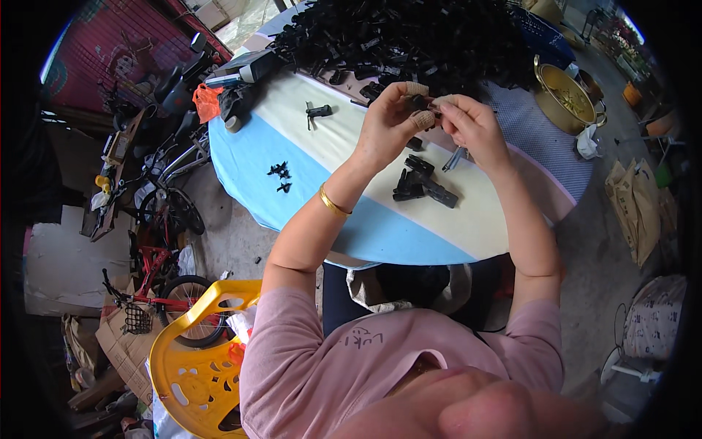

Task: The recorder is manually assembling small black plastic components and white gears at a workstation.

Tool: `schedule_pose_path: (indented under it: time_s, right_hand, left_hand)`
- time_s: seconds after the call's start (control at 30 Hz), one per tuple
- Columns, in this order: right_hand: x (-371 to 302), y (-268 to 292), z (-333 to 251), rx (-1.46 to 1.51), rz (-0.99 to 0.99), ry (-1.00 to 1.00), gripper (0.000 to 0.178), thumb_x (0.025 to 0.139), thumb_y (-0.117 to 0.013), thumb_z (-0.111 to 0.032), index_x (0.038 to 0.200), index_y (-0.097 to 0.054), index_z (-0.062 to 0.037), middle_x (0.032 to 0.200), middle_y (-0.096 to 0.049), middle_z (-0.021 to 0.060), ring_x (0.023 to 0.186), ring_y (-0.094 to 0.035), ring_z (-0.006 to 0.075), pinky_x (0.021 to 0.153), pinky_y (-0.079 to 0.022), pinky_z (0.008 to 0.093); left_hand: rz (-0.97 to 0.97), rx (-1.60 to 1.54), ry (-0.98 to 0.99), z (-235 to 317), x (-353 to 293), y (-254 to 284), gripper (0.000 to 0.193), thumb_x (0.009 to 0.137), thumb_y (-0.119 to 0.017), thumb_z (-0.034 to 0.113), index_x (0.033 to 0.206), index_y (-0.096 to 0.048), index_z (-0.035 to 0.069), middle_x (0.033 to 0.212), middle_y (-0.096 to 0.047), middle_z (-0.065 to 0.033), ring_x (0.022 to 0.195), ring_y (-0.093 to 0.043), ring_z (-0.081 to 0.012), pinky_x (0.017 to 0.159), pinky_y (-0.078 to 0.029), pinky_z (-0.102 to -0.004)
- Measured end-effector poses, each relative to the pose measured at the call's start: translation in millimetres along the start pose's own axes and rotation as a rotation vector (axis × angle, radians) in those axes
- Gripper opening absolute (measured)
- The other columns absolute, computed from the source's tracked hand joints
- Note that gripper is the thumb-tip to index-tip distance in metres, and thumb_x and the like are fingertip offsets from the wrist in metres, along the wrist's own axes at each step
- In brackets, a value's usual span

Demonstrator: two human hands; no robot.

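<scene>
Nearest the camera is the person's pink short-sleeved shirt (pixel 292 351), at the near edge of a rounded table (pixel 351 230) striped blue, cream and pink. A big heap of black plastic parts (pixel 395 40) covers the table's far side; several loose black pieces (pixel 423 183) lie nearer, and tiny black bits (pixel 280 172) to its left. Left of the table are a red bicycle (pixel 151 267) and a yellow chair (pixel 190 380); right of it, a brass-coloured pot (pixel 550 106). Both forearms reach forward over the table, elbows bent. The left hand (pixel 391 124), fingertips wrapped, pinches a small black part (pixel 417 102) above the table; the right hand's (pixel 472 128) fingertips meet there, their grip unclear.
</scene>
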State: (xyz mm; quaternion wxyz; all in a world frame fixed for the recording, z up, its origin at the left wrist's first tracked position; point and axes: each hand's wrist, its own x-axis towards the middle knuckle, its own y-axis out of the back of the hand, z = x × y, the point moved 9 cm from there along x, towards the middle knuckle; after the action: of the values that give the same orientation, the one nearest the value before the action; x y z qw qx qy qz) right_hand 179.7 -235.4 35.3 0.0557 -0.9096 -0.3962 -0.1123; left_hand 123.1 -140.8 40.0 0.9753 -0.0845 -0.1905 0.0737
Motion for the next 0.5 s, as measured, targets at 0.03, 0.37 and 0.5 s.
schedule_pose_path:
  time_s: [0.03,0.37,0.5]
  right_hand:
    - [-0.8,-1.0,0.0,-0.081,0.009,-0.009,0.018,0.088,-0.051,-0.018,0.091,-0.059,-0.0024,0.061,-0.047,-0.0044,0.047,-0.03,-0.0011,0.04,-0.021,0.0137]
    - [-6.6,-7.0,-6.3,-0.148,0.014,0.009,0.017,0.087,-0.052,-0.013,0.084,-0.062,0.0,0.058,-0.05,-0.0038,0.053,-0.042,0.0016,0.047,-0.033,0.0164]
    - [-7.4,-8.0,-5.6,-0.131,-0.004,-0.023,0.017,0.087,-0.052,-0.013,0.084,-0.062,0.0,0.058,-0.049,-0.0039,0.053,-0.042,0.0017,0.047,-0.033,0.0167]
  left_hand:
    - [0.008,0.038,-0.008,0.2,0.0,1.8,0.03,0.078,-0.06,-0.002,0.104,-0.045,-0.001,0.095,-0.056,-0.0078,0.085,-0.056,-0.0123,0.077,-0.048,-0.0243]
    - [0.051,0.183,-0.146,9.6,-5.5,0.7,0.023,0.078,-0.061,0.0,0.098,-0.049,-0.001,0.088,-0.059,-0.006,0.081,-0.057,-0.01,0.073,-0.048,-0.0226]
    - [0.09,0.404,-0.324,24.6,-11.2,-3.0,0.024,0.076,-0.063,0.0,0.095,-0.05,-0.002,0.082,-0.06,-0.0069,0.076,-0.059,-0.0111,0.07,-0.049,-0.0237]
